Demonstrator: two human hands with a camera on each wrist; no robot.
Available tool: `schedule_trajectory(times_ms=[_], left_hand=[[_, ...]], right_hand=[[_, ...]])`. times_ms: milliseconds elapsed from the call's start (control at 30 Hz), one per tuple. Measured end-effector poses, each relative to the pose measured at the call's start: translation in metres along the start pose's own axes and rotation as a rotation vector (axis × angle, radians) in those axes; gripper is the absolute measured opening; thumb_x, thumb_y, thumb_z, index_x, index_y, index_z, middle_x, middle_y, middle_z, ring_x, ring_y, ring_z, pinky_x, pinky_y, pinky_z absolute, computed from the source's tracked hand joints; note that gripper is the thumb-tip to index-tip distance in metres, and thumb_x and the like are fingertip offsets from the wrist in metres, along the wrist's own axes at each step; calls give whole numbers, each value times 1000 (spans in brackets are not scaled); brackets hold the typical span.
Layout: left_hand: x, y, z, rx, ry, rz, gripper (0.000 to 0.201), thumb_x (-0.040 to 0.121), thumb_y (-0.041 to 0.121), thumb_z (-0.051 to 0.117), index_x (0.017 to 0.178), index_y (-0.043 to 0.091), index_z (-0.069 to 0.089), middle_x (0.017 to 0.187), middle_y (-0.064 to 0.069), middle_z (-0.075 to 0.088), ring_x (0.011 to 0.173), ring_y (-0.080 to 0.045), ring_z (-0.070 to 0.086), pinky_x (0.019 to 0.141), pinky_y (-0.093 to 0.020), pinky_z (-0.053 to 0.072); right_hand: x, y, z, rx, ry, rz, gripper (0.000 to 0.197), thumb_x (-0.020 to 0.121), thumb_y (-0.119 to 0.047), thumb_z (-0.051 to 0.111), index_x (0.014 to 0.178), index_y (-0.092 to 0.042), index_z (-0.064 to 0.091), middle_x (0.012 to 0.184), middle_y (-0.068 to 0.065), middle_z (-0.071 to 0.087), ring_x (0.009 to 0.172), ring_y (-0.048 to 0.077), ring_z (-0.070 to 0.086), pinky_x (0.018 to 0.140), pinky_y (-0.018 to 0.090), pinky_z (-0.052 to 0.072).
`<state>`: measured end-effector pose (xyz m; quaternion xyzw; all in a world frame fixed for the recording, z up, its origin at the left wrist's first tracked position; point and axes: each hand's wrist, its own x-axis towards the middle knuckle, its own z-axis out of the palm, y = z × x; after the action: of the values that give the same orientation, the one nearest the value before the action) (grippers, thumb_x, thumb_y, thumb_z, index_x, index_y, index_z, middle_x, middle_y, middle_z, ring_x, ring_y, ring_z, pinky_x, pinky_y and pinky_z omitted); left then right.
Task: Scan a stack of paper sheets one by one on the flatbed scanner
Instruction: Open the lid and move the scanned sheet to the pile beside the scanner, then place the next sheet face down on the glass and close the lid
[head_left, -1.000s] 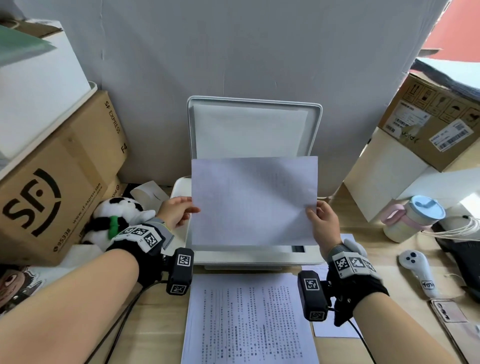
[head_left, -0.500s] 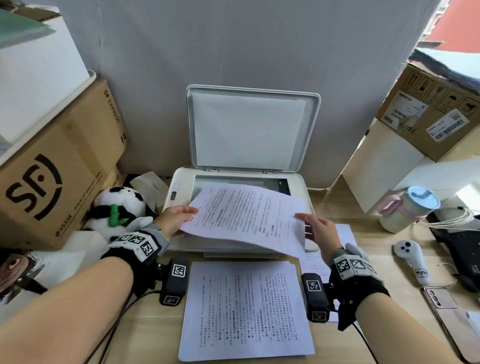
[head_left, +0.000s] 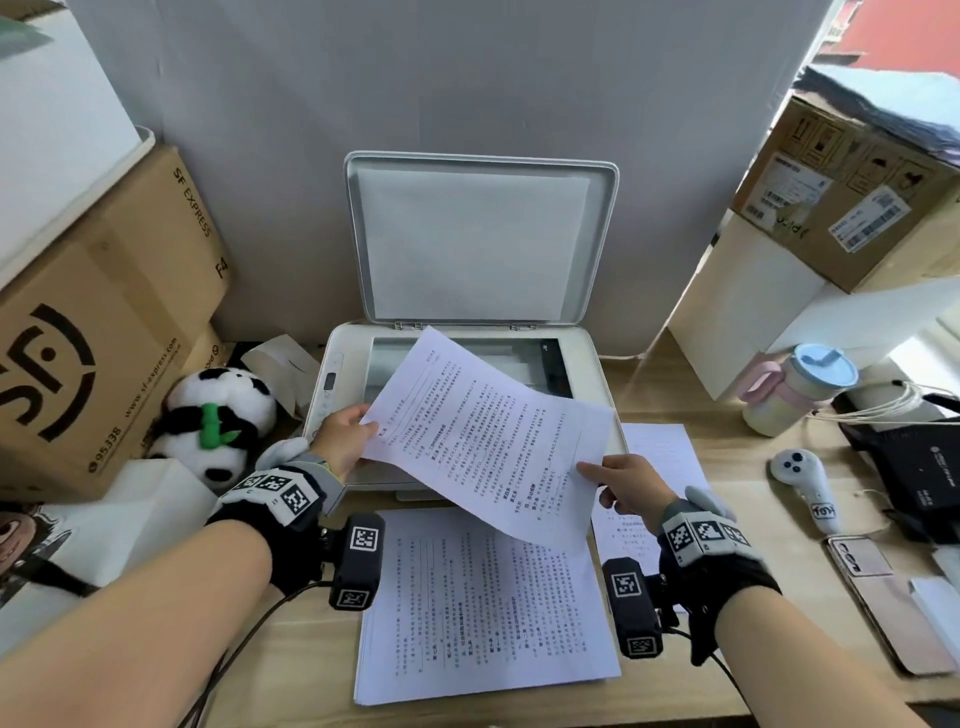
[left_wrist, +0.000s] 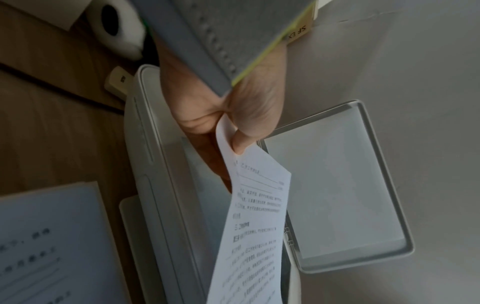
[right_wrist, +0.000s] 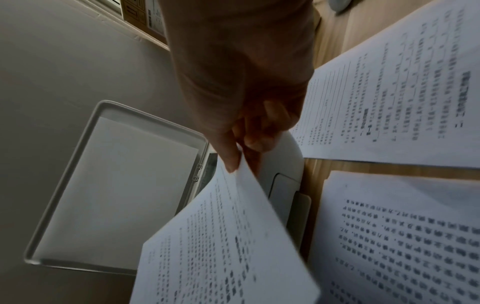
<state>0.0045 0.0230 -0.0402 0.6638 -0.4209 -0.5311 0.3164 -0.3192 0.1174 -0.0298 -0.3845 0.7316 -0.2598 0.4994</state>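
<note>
The left hand (head_left: 340, 434) pinched one edge of a printed sheet (head_left: 488, 441) between thumb and fingers, and the right hand (head_left: 626, 488) pinched the opposite corner the same way. The sheet hung text side up, tilted, in the air above the front of the scanner (head_left: 332, 395) and partly over its glass (head_left: 545, 364). The lid (head_left: 480, 239) stood raised against the wall.

A stack (head_left: 483, 608) of printed pages lay on the table (head_left: 779, 597) right in front of the scanner, below the held sheet. More pages (head_left: 660, 457) lay to the right of the scanner, partly hidden by the right hand.

A panda toy (head_left: 218, 415) sat left of the scanner beside a cardboard box (head_left: 98, 332). To the right stood a cup (head_left: 795, 389), and a white controller (head_left: 802, 483) lay near it.
</note>
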Motion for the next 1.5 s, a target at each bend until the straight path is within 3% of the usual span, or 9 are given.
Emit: schedule_trajectory(times_ms=[167, 333, 633, 767, 933, 1033, 1200, 1400, 1500], left_hand=[[-4, 7, 14, -195, 12, -45, 28, 96, 3, 44, 123, 0, 54, 126, -20, 57, 94, -25, 56, 84, -37, 48], [-17, 15, 17, -436, -217, -140, 37, 101, 31, 35, 120, 3, 53, 99, -15, 70, 63, -20, 71, 51, -24, 57], [-39, -19, 24, 337, -819, -427, 40, 100, 42, 33, 108, 14, 62, 90, -4, 75, 79, -16, 72, 71, -22, 52], [-37, -48, 28, 407, -688, -490, 35, 101, 36, 36, 98, 13, 63, 83, -3, 74, 75, -15, 70, 61, -20, 46], [-22, -86, 31, 251, -240, -468, 22, 99, 17, 37, 86, 12, 54, 77, -6, 60, 62, -16, 54, 54, -21, 33], [-11, -102, 33, 199, -138, -478, 26, 99, 16, 37, 77, 14, 52, 73, -4, 54, 58, -14, 46, 52, -21, 28], [2, -123, 35, 242, -15, -435, 15, 96, 17, 46, 98, 6, 55, 70, -6, 47, 58, -19, 41, 60, -23, 31], [8, -137, 42, 352, -29, -465, 18, 94, 18, 49, 89, 3, 56, 67, -9, 46, 55, -22, 41, 53, -24, 26], [11, -143, 44, 421, -59, -475, 37, 94, 15, 48, 114, -16, 55, 102, -34, 59, 92, -43, 60, 65, -29, 30]], right_hand=[[-11, 5, -8, -4, -15, 35, 18, 90, -14, 60, 73, -9, 61, 65, 2, 55, 48, 14, 41, 42, 18, 28], [-9, 19, -17, 312, 180, -13, 12, 91, -7, 58, 79, -4, 60, 63, 6, 50, 51, 16, 41, 46, 21, 37], [-1, 66, -30, 857, 566, 149, 20, 93, 5, 41, 111, 4, 49, 93, 22, 56, 63, 21, 58, 42, 14, 49], [-7, 86, -38, 348, 575, 334, 33, 100, -18, 39, 126, -6, 55, 123, 16, 61, 111, 26, 59, 84, 20, 46], [-11, 116, -32, -160, 453, 460, 38, 98, -43, 40, 88, -15, 64, 98, 9, 66, 104, 22, 61, 68, 20, 37], [-17, 126, -25, -309, 377, 405, 49, 98, -44, 40, 59, -15, 38, 78, 9, 51, 89, 22, 58, 67, 19, 32], [-27, 132, -20, -429, 290, 495, 46, 96, -37, 48, 57, -16, 37, 58, -1, 39, 83, 23, 57, 64, 20, 33], [-30, 137, -19, -610, 151, 470, 44, 97, -26, 47, 56, -17, 37, 58, -5, 36, 81, 13, 48, 69, 20, 32], [-35, 139, -18, -585, 123, 490, 41, 96, -23, 48, 56, -15, 38, 59, -1, 44, 74, 19, 52, 66, 21, 34]])
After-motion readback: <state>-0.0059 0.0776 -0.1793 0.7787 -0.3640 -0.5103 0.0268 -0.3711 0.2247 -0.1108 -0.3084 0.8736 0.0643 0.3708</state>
